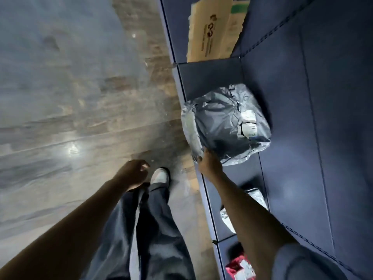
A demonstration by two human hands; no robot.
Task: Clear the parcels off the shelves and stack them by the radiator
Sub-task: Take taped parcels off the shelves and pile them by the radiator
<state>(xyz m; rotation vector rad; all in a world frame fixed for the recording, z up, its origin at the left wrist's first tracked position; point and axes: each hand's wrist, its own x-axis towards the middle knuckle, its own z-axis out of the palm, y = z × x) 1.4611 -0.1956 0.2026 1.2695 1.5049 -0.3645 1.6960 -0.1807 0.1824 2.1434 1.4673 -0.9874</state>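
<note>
Head view: right hand (207, 162) pinches the near edge of a grey plastic parcel (226, 124) on the dark shelf (282, 98), centre right; left hand (134, 173) hangs loosely curled, empty, lower centre.

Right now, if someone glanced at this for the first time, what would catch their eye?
Most likely the crinkled grey plastic parcel sitting at the front edge of the dark blue shelf, with the right hand gripping its near corner. Next, the flattened cardboard in the compartment beyond, and the left hand hanging loosely over the glossy floor.
</note>
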